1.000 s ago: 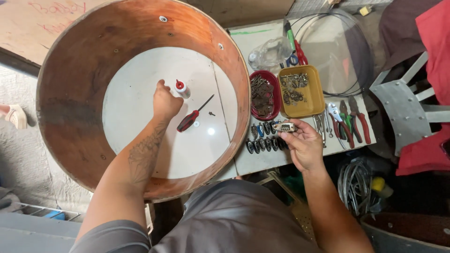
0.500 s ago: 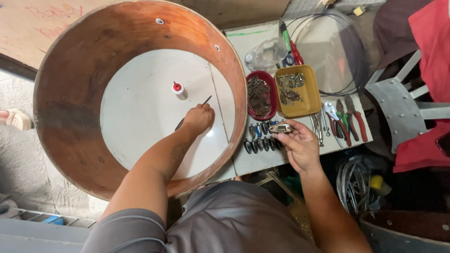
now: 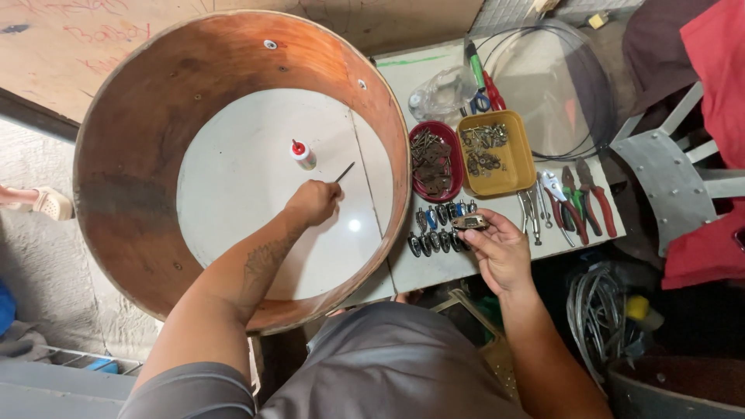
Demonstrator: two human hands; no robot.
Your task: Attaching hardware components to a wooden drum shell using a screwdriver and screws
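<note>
Left hand [image 3: 313, 203]: since half a second ago it has closed fully round the screwdriver [image 3: 344, 172] and lifted its handle into the fist; a second ago the same hand was at the small glue bottle [image 3: 303, 154], which now stands alone, upright, just up-left of the knuckles. Location: inside the large wooden drum shell [image 3: 140, 155], over the pale round head at its bottom.

Screwdriver: handle hidden in the fist; only the dark shaft shows, projecting from the thumb side. Long axis diagonal, tip pointing up and right toward the shell's near wall.

Right hand [image 3: 500, 252]: unchanged in place over the table [image 3: 434, 268], fingers curled round a small metal lug [image 3: 469, 223], pinched at the fingertips, just above a row of similar lugs [image 3: 438, 229]. Red tray [image 3: 434, 161] and yellow tray [image 3: 497, 151] of hardware lie beyond; pliers [image 3: 578, 203] to the right.
</note>
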